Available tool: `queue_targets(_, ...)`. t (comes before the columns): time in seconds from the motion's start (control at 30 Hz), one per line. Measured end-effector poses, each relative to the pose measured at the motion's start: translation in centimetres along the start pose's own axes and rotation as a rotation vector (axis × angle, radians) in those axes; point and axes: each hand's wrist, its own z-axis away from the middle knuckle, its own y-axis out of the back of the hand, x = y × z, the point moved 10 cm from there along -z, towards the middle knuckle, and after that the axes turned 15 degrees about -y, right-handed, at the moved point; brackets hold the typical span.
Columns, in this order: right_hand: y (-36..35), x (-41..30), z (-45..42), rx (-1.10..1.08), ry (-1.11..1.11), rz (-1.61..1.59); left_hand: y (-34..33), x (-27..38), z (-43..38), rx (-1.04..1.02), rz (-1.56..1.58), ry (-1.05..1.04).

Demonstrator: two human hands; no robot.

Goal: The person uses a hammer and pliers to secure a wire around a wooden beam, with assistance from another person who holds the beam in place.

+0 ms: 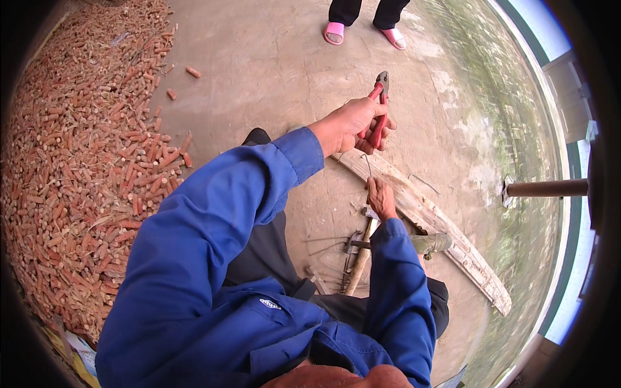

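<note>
My left hand is closed around the red handles of a pair of combination pliers. The dark jaws point away from me, with nothing visible between them. Lower and to the right, my right hand pinches a thin metal wire with a hooked upper end. That hook sits just below my left hand, apart from the plier jaws. Beneath both hands a long, weathered wooden plank lies diagonally on the concrete. Another bent piece of wire rests beyond the plank's far edge.
A hammer with a wooden handle and a dark-headed tool lie between my legs, beside several thin rods. Corn cobs are heaped at left. A person in pink slides stands ahead. A metal post is at right.
</note>
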Motion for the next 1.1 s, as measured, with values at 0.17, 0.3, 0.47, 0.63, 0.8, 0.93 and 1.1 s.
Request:
queue_targets(0.17,1.0,-2.9,2.4,-0.086,0.088,0.072,0.4,0.4,-0.3,0.0,-0.009,-0.009)
queue_targets(0.3,1.2,-2.4,3.6,-0.107,-0.02,-0.01,0.1,0.4,-0.5,-0.003,0.009,-0.008)
queue_targets(0.47,1.5,-2.6,2.6,-0.128,0.221,0.15,-0.7,1.1,0.3,0.003,-0.036,-0.055)
queue_targets(0.63,4.1,-4.8,0.5,-0.272,0.253,0.188,-1.5,1.4,0.6,-0.014,0.049,-0.075)
queue_targets(0.8,1.1,-0.9,0.6,-0.106,-0.013,0.094,-1.3,0.8,0.3,-0.015,0.016,-0.068)
queue_targets(0.93,-1.3,-0.6,1.9,-0.081,-0.648,-0.828,-1.2,0.9,0.3,0.003,0.064,-0.041)
queue_targets(1.1,-5.0,-3.6,0.7,0.176,-1.025,-1.676,-1.1,1.0,0.0,0.006,0.061,-0.048)
